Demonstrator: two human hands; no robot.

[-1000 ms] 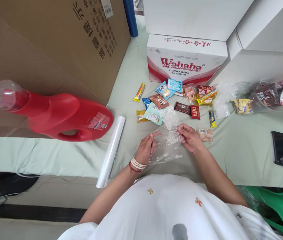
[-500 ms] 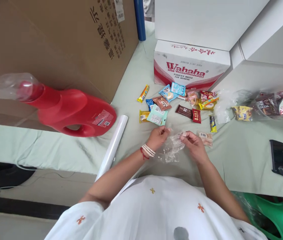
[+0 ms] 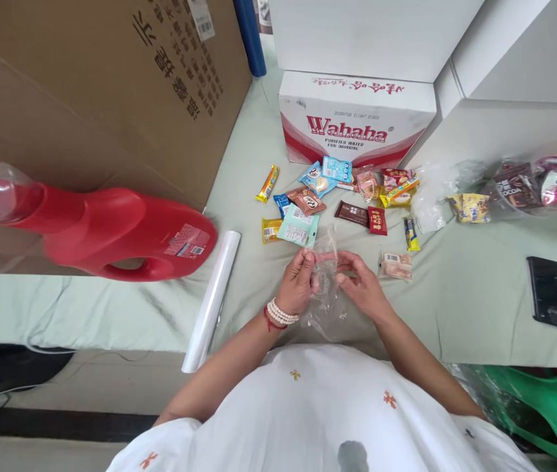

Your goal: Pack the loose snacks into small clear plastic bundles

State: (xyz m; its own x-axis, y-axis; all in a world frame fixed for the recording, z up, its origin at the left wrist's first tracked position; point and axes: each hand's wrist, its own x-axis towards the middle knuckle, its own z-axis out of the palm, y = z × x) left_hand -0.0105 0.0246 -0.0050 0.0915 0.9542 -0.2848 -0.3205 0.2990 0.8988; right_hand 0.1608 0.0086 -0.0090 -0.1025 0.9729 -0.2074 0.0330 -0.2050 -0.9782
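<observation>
A thin clear plastic bag (image 3: 328, 308) hangs between my two hands, just above the front part of the cloth. My left hand (image 3: 296, 283), with white beads and a red cord on its wrist, pinches the bag's upper left part. On the other side, my right hand (image 3: 364, 288) has its thumb and curled fingers on the bag; the plastic partly covers its fingertips. Close beyond my left hand lie a pale green snack packet (image 3: 298, 226) and a yellow packet (image 3: 271, 230). A pink-beige packet (image 3: 396, 266) lies right of my right hand.
Several snacks, including a dark brown packet (image 3: 351, 213) and a red packet (image 3: 377, 221), lie before a Wahaha carton (image 3: 357, 124). Left are a red jug (image 3: 130, 229), a white roll (image 3: 212, 301) and a big cardboard box (image 3: 111, 78). A phone (image 3: 546, 288) with keys lies right.
My hands have come closer together, and the bag, bunched between them before, now stands up and hangs more spread. The camera view has shifted slightly.
</observation>
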